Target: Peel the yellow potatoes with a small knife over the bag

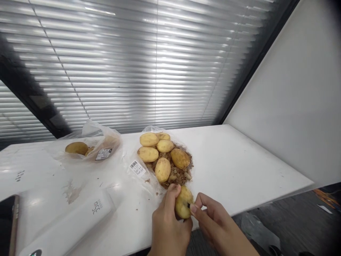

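Observation:
My left hand [169, 223] is wrapped round a greenish-yellow potato [183, 202] near the table's front edge. Against its right side, my right hand [213, 217] is closed in a pinch. A small dark tip shows at the right fingertips, touching the potato; the rest of whatever is pinched is hidden. Just beyond my hands, several pale peeled potatoes [148, 154] and a browner potato [180, 158] lie on a heap of brown peelings [179, 175]. Under them spreads a clear plastic bag [149, 185] with a barcode label [137, 169].
Farther left, another clear bag [106, 142] holds more potatoes [76, 148]. A white box-like object [77, 220] and a phone [9, 224] occupy the front left of the white table [229, 167]. Window blinds [133, 71] stand behind, a pale wall [293, 96] to the right.

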The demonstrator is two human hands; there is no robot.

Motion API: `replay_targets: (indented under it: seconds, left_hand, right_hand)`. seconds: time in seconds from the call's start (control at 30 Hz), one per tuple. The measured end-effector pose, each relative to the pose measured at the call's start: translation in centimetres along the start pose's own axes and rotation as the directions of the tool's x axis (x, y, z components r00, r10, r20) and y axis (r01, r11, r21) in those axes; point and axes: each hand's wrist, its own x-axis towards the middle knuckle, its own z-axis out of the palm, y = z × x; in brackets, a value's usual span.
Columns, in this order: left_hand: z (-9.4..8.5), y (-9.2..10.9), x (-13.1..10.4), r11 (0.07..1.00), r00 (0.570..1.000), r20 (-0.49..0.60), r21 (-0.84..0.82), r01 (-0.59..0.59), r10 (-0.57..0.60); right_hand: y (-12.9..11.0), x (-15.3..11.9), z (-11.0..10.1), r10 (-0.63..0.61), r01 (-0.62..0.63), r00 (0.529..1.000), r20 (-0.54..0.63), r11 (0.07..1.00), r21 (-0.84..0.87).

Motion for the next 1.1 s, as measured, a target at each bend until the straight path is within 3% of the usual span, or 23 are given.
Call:
replay_targets:
  seconds: [0.2,0.5,0.9,1.1]
  left_hand:
    - [-0.1,0.1,-0.1,1.000,1.000,0.002,0.008,-0.017,0.017]
    - [0.2,0.0,-0.2,1.000,1.000,-0.001,0.015,-0.023,0.023]
    - [0.0,0.1,-0.2,0.996,0.997,0.045,-0.068,0.062,-0.059]
    - [-0.3,0.3,0.1,0.989,0.993,0.080,-0.110,0.099,-0.091]
  right_hand:
    - [-1.1,-0.4,-0.3,-0.089,0.074,0.994,-0.069,0.978,-0.195]
    - [0.6,-0.5,-0.4,0.055,-0.055,0.998,0.006,0.989,0.139]
    - [0.0,-0.5,-0.1,-0.022,0.020,0.999,-0.037,0.998,-0.058]
    - [-0.2,-0.5,0.3,-0.055,0.054,0.998,-0.041,0.998,-0.037]
